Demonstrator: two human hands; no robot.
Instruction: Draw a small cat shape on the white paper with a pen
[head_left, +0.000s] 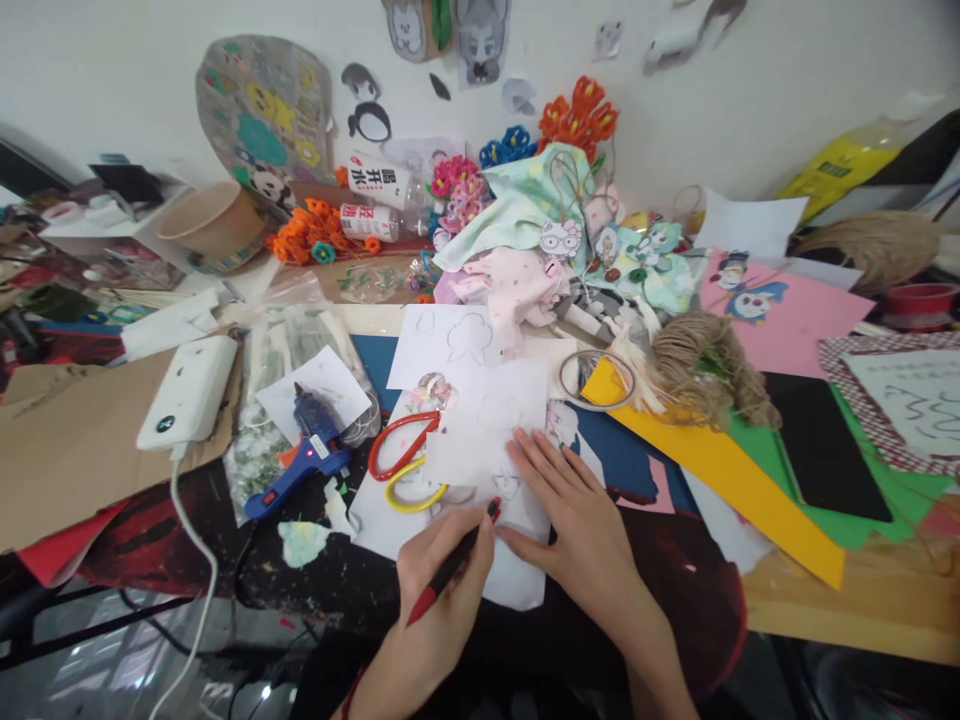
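My left hand (442, 580) is closed round a red and black pen (450, 570), its tip at the lower part of a white sheet. Faint pencil-like outlines show on the white paper (480, 400), one of them a small shape close to the pen tip. Flat on the right side of the paper lies my right hand (581, 525), fingers stretched out and holding nothing. Scissors with one red and one yellow handle (409, 490) lie just left of the sheet, their blades hidden under paper. A further sheet with a cloud-like outline (469, 335) is behind.
A blue glue gun (319, 450) and a white power bank (191, 390) with a cable are at left. Tape (598, 380), twine (705, 365), a yellow strip (720, 480) and a black tablet-like slab (832, 445) lie right. Fabric scraps (517, 285) pile up behind.
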